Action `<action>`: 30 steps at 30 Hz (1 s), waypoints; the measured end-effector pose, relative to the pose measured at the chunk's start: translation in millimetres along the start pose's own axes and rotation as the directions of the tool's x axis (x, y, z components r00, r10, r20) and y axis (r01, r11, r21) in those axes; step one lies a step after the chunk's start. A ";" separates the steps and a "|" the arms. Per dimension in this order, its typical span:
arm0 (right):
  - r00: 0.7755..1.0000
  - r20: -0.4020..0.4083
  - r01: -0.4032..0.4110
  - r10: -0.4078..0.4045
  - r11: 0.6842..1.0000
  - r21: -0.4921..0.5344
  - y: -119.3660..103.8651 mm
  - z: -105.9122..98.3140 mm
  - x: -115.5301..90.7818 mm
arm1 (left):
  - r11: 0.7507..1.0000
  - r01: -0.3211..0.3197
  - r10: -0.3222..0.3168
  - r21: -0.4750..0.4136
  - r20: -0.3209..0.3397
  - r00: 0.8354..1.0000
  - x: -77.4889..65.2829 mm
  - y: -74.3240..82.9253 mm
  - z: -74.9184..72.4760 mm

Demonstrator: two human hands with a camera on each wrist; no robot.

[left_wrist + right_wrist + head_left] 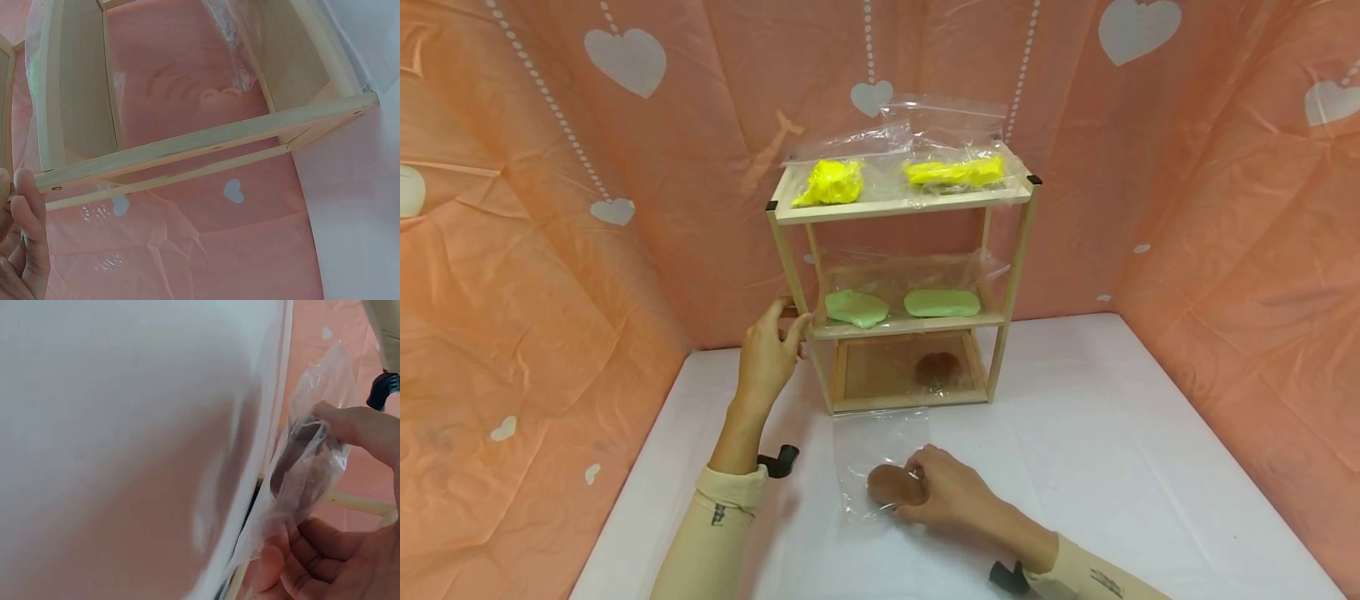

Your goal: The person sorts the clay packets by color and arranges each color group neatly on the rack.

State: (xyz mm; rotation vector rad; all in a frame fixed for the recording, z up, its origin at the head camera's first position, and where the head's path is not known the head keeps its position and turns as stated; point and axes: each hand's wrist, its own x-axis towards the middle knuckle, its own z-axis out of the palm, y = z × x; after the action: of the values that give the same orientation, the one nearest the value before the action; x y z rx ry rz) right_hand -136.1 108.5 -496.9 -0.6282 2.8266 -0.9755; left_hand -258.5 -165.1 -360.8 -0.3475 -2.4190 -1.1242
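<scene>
A small wooden rack (904, 208) with three tiers stands at the back of the white table. My left hand (766, 354) grips its left front post near the middle tier; in the left wrist view the fingers (28, 219) close at the upright (212, 147). In front of the rack, my right hand (955, 487) holds a clear zip bag (880, 429) with a flattened brown lump (891, 485) inside. Thumb and fingers pinch the bag around the lump (297, 465) in the right wrist view.
Two bagged yellow lumps (833, 182) (955, 172) lie on the top tier. Bagged light green pieces (857, 308) (942, 302) lie on the middle tier. Another brown lump (937, 369) sits at the right of the bottom tier. Pink cloth (700, 208) hangs around the table (1075, 467).
</scene>
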 end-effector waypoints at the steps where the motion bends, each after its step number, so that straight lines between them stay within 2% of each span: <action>1: 1.000 -0.012 0.007 -0.007 1.000 -0.008 -0.7 -1.2 -1.0 | 1.000 0.001 -0.001 -0.001 0.001 1.000 -0.1 -0.1 0.0; 6: 0.997 -0.067 0.040 -0.044 0.997 -0.059 -3.5 -6.2 -4.8 | 1.000 0.006 -0.006 -0.004 0.005 1.000 0.3 -0.5 0.4; 11: 0.985 -0.127 0.099 -0.113 0.988 -0.117 -3.8 -9.7 -8.9 | 1.000 0.006 -0.006 0.000 0.002 1.000 0.8 -2.4 0.8; 18: 0.943 -0.239 0.189 -0.231 0.965 -0.184 -2.1 -14.1 -13.7 | 1.000 -0.004 0.004 0.001 -0.001 1.000 1.1 -2.3 0.5; 25: 0.893 -0.312 0.258 -0.325 0.936 -0.238 -1.9 -19.5 -19.9 | 1.000 -0.002 0.002 0.008 0.001 1.000 0.8 -2.2 0.4; 30: 0.878 -0.336 0.265 -0.341 0.931 -0.251 -3.9 -23.8 -24.0 | 1.000 -0.001 0.001 0.002 0.007 1.000 0.6 -2.4 0.5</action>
State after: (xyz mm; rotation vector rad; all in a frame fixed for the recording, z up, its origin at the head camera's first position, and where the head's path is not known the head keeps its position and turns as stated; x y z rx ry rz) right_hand -117.9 129.1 -476.8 -1.0417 3.2629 -0.9511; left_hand -260.1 -166.3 -362.4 -0.3522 -2.4254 -1.1217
